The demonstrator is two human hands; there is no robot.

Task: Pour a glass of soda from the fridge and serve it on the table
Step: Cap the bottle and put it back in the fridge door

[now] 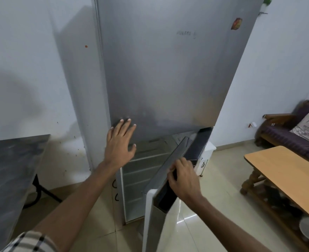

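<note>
From the head camera I see the fridge (168,60) with its upper door (161,73) closed and its lower door (166,179) swung out towards me, top edge slanting across the opening. Pale drawers (141,171) show inside; I can't make out any soda. Open tiled floor (208,206) lies between the door and the wooden table (284,171) at right; a dark counter (9,171) borders the left. My left hand (120,142) lies flat, fingers spread, against the upper door's lower left corner. My right hand (183,180) is clamped on the lower door's top edge.
</note>
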